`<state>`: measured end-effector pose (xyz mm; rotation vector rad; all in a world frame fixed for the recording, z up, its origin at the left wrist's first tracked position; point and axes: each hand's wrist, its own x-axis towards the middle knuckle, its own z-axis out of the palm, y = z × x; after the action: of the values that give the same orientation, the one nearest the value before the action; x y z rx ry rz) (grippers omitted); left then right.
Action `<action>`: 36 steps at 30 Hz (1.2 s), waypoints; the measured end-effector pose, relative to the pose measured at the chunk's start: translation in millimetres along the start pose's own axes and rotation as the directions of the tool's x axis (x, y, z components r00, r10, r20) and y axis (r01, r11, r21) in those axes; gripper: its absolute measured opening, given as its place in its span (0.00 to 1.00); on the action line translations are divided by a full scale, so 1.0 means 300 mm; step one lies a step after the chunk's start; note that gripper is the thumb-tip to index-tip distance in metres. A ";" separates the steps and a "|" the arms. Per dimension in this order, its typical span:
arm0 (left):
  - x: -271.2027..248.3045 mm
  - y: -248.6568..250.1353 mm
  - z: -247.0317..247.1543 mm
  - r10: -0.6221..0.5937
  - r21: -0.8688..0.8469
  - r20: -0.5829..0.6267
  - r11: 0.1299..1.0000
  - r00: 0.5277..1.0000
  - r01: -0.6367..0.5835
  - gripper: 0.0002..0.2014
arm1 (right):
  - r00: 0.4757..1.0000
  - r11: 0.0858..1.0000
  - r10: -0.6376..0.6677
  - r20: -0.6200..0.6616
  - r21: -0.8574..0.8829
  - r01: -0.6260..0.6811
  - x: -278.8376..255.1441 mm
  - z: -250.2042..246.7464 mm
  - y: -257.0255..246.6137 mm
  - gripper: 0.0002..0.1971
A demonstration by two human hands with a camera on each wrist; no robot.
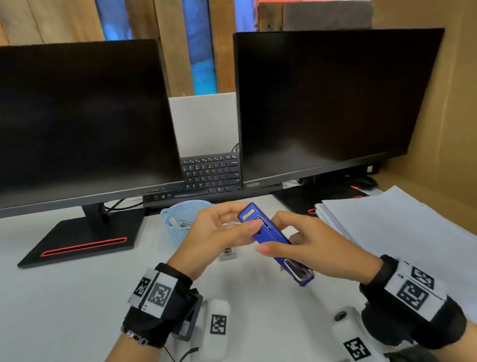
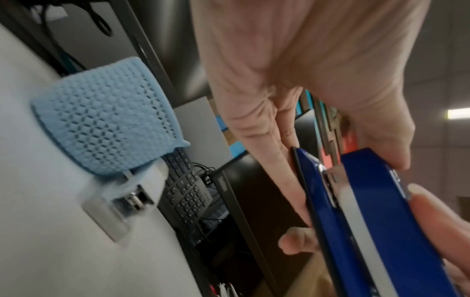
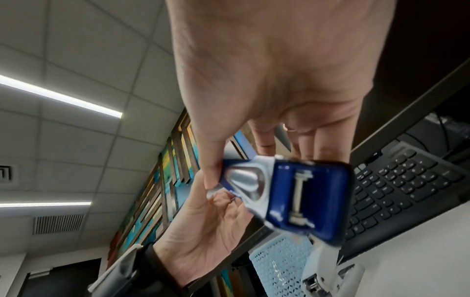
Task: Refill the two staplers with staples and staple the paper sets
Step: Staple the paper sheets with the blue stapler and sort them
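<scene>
Both hands hold the blue stapler (image 1: 269,236) in the air above the middle of the worktop (image 1: 68,296), in front of the two dark monitors. The stapler is tilted: its far end with the yellow label points up and away, and its near end with the metal hinge part points down toward the person. The right hand (image 1: 309,246) grips the middle and near part of the body, thumb on the left side and fingers curled around the right side. The left hand (image 1: 221,231) is at the far end, with the thumb on the top face and the other fingers curled behind it; it seems to pinch this end. In the left wrist view the two blue parts of the stapler (image 2: 356,211) stand a little apart, with a metal strip between them.

Just beyond the left hand stands a light blue basket (image 1: 177,223) with small things inside, which I cannot identify. Beside the basket, on the near side, a small clear and metal object (image 1: 228,252) lies on the worktop; it may be the second stapler, but I cannot tell. A stack of white paper (image 1: 409,238) lies on the right, close to the right wrist, and its left edge is near the stapler. A black keyboard (image 1: 210,174) is far behind, between the monitors. The left part of the worktop gives open room
</scene>
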<state>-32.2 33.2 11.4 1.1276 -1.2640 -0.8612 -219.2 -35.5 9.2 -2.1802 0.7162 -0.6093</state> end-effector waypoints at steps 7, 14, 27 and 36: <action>-0.054 0.078 0.189 -0.139 0.311 0.241 0.949 0.961 0.059 0.22 | 0.969 0.912 0.166 0.181 0.346 -0.221 -0.261 -0.084 0.009 0.23; -0.066 0.119 0.366 -0.260 0.573 0.325 0.819 0.909 0.030 0.29 | 0.971 0.836 0.192 0.140 0.496 -0.236 -0.386 -0.132 0.053 0.25; 0.023 -0.009 0.589 -0.572 0.213 0.194 0.818 0.797 0.535 0.25 | 0.796 0.481 0.580 -0.174 0.862 -0.162 -0.497 -0.409 0.342 0.31; 0.138 -0.096 0.675 -0.674 -0.022 0.160 0.728 0.722 0.685 0.15 | 0.794 0.475 0.597 -0.114 0.848 -0.235 -0.517 -0.384 0.412 0.37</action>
<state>-223.1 -46.5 -15.4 1.5197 -0.8945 -1.5552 -440.3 -61.7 -46.6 -0.9495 0.9252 -0.8980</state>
